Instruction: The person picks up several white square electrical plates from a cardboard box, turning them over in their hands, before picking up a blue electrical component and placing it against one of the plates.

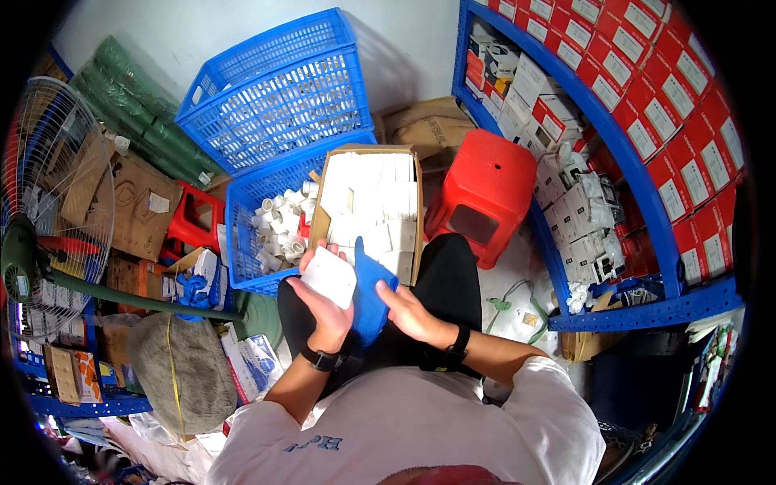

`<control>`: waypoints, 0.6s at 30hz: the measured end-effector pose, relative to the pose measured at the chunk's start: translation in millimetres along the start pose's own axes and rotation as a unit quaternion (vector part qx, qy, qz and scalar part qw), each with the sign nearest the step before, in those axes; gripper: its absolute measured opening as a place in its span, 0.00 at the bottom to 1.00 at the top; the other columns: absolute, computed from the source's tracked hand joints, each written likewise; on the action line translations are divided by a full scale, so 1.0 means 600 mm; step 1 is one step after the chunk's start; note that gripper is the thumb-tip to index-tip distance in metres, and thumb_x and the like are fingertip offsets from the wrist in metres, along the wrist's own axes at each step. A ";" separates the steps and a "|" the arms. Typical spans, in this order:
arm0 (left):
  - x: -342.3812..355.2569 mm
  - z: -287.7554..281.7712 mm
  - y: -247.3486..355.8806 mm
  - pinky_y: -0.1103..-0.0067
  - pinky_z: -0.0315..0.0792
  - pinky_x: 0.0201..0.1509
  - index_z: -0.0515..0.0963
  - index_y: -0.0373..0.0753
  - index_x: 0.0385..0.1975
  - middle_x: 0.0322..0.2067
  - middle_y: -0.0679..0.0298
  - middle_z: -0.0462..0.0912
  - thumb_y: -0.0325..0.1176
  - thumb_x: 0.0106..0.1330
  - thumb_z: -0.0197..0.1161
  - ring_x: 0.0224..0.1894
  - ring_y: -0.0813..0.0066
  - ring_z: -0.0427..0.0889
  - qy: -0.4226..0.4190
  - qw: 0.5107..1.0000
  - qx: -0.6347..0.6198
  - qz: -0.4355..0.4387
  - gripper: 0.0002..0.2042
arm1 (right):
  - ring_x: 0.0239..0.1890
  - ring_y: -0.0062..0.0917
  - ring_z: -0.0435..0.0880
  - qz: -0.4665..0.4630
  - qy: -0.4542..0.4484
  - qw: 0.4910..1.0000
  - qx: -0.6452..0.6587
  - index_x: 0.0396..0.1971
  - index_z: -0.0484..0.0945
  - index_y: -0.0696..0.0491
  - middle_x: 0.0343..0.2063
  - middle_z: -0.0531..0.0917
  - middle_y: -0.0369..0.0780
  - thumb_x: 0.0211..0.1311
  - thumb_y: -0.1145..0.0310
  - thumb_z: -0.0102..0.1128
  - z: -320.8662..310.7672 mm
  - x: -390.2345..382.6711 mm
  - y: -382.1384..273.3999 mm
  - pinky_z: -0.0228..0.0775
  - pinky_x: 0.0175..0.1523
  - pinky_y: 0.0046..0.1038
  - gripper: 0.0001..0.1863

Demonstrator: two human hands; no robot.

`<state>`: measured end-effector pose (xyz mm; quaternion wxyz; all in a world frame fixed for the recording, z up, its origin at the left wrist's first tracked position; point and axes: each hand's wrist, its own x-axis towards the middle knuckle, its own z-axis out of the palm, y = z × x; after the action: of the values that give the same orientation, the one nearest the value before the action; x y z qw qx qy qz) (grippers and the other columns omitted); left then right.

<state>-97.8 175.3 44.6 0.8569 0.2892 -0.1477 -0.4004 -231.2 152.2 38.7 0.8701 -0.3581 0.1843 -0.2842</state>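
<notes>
My left hand point(325, 317) is closed around a white square panel point(330, 276) with rounded corners, its flat face turned up. In my right hand point(411, 312) is a blue cloth point(373, 297), pinched under the thumb and hanging between the two hands. The cloth lies close beside the panel; whether they touch I cannot tell. Just beyond my hands, an open cardboard box point(323, 194) rests by my knees, packed with white box-shaped pieces point(380, 190). The panel and my hands hide part of its near side.
Left of the box, a blue crate point(242, 242) holds white pipe fittings point(283, 222), with more blue crates point(275, 89) behind. A red stool point(489, 174) stands to the right, beside a blue shelf point(638, 186) of red boxes. At far left is a fan point(61, 202).
</notes>
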 end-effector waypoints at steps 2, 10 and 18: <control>-0.005 0.003 -0.012 0.66 0.54 0.64 0.61 0.45 0.52 0.59 0.58 0.59 0.66 0.60 0.39 0.60 0.59 0.61 -0.067 0.994 0.075 0.043 0.32 | 0.32 0.12 0.73 0.013 0.045 0.999 -0.004 0.50 0.66 0.57 0.35 0.76 0.32 0.68 0.54 0.40 -0.020 0.013 0.010 0.67 0.35 0.16 0.22; 0.003 -0.026 -0.013 0.66 0.52 0.64 0.49 0.47 0.52 0.59 0.52 0.54 0.26 0.60 0.57 0.63 0.56 0.56 -0.149 0.949 0.253 0.118 0.26 | 0.43 0.18 0.74 0.015 0.053 0.992 0.116 0.53 0.64 0.58 0.44 0.75 0.37 0.68 0.55 0.41 0.010 -0.001 -0.037 0.68 0.47 0.21 0.23; -0.022 -0.019 -0.015 0.64 0.54 0.63 0.50 0.47 0.49 0.56 0.53 0.56 0.33 0.55 0.66 0.61 0.57 0.59 -0.146 0.957 0.226 0.113 0.30 | 0.35 0.10 0.69 0.030 0.047 0.998 -0.041 0.52 0.66 0.57 0.38 0.74 0.31 0.68 0.53 0.39 -0.024 0.009 -0.022 0.62 0.37 0.14 0.24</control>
<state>-106.0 185.1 30.0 0.7781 0.3952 -0.3891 -0.2949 -239.4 134.0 38.0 0.8531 -0.3742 0.2475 -0.2666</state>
